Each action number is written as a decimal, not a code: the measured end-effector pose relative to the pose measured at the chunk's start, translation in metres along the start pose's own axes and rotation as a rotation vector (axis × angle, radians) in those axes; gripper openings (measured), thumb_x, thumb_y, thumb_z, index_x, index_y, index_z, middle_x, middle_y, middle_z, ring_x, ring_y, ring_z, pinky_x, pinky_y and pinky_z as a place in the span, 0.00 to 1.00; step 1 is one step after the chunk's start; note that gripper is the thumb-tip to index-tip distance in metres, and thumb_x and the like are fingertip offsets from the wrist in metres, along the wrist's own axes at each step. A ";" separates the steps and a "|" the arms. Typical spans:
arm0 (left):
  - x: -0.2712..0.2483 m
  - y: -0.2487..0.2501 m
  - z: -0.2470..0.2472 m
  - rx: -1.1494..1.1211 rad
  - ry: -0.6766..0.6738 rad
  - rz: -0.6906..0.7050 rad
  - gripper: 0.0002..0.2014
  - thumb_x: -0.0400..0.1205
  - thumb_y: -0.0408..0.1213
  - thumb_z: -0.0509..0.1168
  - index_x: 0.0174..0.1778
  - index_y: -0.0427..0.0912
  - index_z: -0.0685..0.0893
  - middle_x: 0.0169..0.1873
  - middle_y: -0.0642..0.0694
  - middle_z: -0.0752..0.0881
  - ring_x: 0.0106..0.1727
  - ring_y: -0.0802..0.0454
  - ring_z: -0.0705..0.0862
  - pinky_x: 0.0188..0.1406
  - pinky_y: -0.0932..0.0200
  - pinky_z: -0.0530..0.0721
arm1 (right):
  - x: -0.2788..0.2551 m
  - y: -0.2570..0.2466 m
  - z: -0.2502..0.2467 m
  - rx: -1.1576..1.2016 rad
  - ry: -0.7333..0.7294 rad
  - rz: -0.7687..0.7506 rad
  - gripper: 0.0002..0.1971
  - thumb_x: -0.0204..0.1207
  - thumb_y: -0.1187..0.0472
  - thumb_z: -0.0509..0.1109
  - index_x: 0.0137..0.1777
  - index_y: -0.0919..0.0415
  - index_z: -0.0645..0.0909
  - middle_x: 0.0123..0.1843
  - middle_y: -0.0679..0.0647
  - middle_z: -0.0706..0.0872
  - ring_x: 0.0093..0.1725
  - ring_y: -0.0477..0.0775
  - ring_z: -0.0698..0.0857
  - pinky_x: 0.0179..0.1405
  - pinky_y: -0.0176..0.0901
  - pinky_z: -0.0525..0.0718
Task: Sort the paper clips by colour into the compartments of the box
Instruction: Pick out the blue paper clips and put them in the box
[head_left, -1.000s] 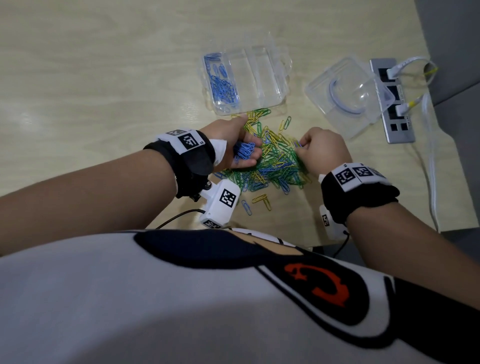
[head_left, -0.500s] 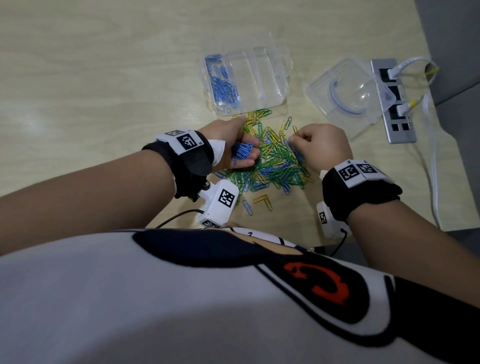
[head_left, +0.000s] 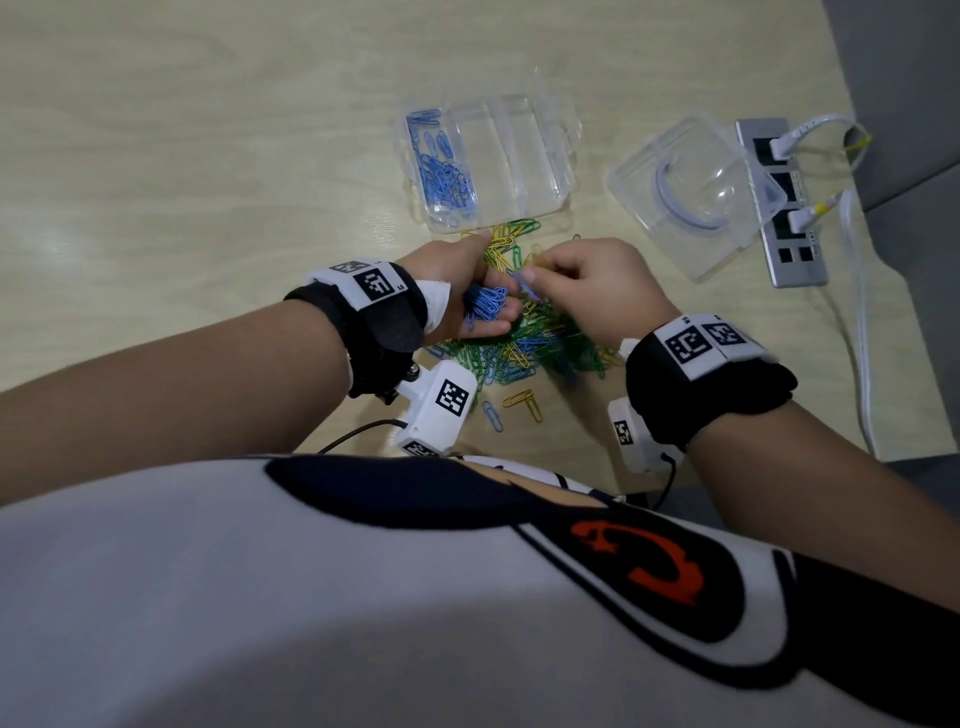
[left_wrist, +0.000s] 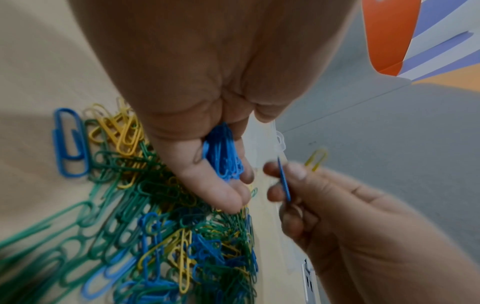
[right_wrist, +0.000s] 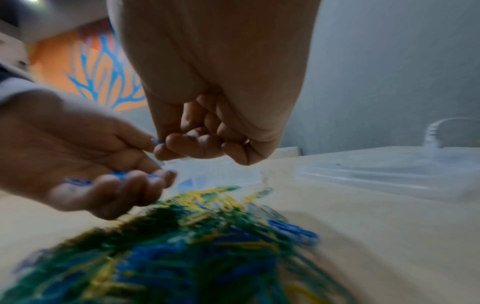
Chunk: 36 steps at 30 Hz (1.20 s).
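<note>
One blue clip sat pinched in our right hand, beside our left hand, whose cupped grip held a blue bunch. The mixed pile lay beneath on the surface, near the box.

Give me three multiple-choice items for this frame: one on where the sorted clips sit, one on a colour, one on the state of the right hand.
1. Which compartment of the clear box holds clips?
A. The leftmost
B. The middle
C. The rightmost

2. What colour is the bunch of clips resting in the left hand?
A. Green
B. Yellow
C. Blue

3. What is the right hand doing?
A. Lying flat on the table
B. Pinching a blue clip
C. Lifting the lid

Key: 1 A, the head view shows blue clips only in the left section. 2 C, the left wrist view shows an all-blue bunch on the fingers. 3 B, thumb and forefinger pinch one blue clip beside the left hand.
</note>
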<state>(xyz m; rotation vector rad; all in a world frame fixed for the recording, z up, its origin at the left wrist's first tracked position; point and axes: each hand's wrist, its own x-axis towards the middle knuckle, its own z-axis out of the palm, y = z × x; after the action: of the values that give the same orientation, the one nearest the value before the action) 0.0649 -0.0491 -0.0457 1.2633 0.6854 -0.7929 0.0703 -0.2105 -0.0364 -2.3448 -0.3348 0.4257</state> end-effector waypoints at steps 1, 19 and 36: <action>0.000 0.000 0.001 -0.019 0.014 0.005 0.28 0.87 0.56 0.47 0.41 0.35 0.78 0.25 0.40 0.83 0.23 0.49 0.84 0.23 0.59 0.86 | 0.000 -0.008 0.002 0.002 -0.037 -0.041 0.13 0.77 0.53 0.70 0.36 0.60 0.86 0.24 0.47 0.77 0.28 0.42 0.72 0.33 0.42 0.70; -0.002 -0.002 -0.001 -0.011 -0.047 -0.001 0.30 0.88 0.56 0.43 0.41 0.35 0.79 0.20 0.40 0.81 0.20 0.51 0.81 0.26 0.62 0.85 | -0.006 0.053 -0.022 -0.289 0.226 0.429 0.09 0.74 0.60 0.64 0.52 0.55 0.82 0.53 0.57 0.85 0.50 0.61 0.83 0.46 0.46 0.79; 0.000 -0.002 0.001 0.012 -0.035 0.007 0.30 0.88 0.56 0.43 0.41 0.35 0.79 0.20 0.41 0.82 0.21 0.51 0.82 0.26 0.62 0.86 | -0.005 0.035 -0.009 -0.616 -0.072 0.361 0.11 0.72 0.54 0.67 0.46 0.62 0.83 0.44 0.60 0.84 0.44 0.64 0.82 0.40 0.46 0.78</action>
<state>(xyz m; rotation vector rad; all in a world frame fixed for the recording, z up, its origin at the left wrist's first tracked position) 0.0632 -0.0503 -0.0460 1.2595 0.6481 -0.8124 0.0737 -0.2427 -0.0537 -3.0144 -0.0726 0.6505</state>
